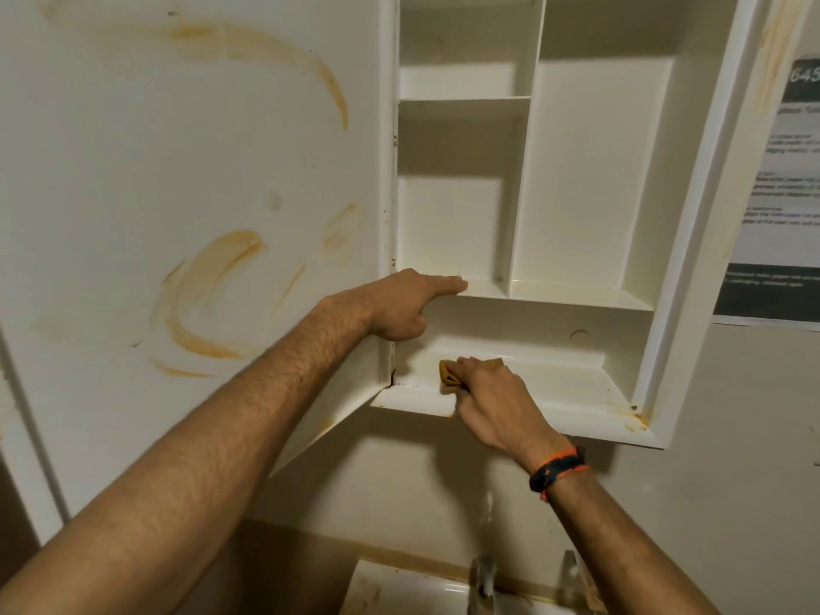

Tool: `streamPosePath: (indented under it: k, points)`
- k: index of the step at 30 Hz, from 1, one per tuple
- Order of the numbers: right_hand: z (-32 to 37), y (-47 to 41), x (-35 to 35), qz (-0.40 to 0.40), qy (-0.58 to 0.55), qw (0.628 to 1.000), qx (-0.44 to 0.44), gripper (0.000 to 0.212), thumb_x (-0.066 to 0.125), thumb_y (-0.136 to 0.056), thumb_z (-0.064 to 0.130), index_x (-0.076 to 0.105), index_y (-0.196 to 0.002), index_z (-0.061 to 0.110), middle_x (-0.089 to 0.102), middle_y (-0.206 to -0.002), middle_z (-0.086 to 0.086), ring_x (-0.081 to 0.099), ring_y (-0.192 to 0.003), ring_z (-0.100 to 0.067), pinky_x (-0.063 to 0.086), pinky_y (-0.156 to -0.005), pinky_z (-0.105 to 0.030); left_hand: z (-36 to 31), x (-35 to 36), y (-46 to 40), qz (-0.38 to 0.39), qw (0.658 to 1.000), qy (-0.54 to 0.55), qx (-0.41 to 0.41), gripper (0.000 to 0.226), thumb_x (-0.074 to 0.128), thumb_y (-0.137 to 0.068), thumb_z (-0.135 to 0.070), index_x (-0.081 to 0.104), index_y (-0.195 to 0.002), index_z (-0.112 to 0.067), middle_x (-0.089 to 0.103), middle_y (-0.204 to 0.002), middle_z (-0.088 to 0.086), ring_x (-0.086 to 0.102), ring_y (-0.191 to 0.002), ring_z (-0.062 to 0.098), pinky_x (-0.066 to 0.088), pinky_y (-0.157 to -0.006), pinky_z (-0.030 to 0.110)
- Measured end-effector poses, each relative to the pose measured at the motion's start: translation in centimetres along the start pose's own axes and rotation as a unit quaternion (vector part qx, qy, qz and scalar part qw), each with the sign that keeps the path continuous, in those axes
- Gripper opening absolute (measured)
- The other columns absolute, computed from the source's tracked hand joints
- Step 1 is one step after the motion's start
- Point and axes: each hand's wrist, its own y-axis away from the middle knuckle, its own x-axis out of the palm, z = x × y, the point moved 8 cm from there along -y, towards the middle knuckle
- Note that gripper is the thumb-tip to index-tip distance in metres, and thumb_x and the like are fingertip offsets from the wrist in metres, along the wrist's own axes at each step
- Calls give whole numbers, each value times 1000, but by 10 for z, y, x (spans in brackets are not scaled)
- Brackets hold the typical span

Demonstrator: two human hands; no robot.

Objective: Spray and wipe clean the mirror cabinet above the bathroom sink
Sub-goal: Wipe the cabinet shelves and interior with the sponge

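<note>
Cabinet (585, 299) hangs open above the sink (399, 588), and from the head view the job looks partway through. Orange-brown smears sweep across the inside of the open door (191, 193), and rusty marks sit at the bottom shelf's right corner (630, 419), so plenty is left. The right hand (492, 401) bears down on a yellow cloth (450, 377) on the bottom shelf, fingers curled over it. The left hand (408, 308) braces on the middle shelf edge (554, 299), forefinger extended flat, holding nothing.
</note>
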Motion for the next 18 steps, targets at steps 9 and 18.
streamPosePath:
  k: [9, 18]
  points:
    - [-2, -34, 13, 87, -62, 993, 39, 43, 40, -89, 3, 61, -125, 14, 64, -124, -15, 54, -112, -39, 43, -97, -40, -3, 2, 2, 2, 1000, 3, -1, 84, 41, -83, 11, 21, -155, -27, 23, -161, -8, 24, -147, 12, 20, -122, 31]
    - [25, -12, 12, -3, -24, 999, -36, 18, 46, -81, 4, 53, -94, 15, 60, -95, -4, 53, -91, -24, 26, -70, -26, -4, 3, 3, -11, 1000, 7, 6, 83, 41, -84, 12, 21, -155, -25, 21, -162, -7, 22, -148, 11, 17, -122, 30]
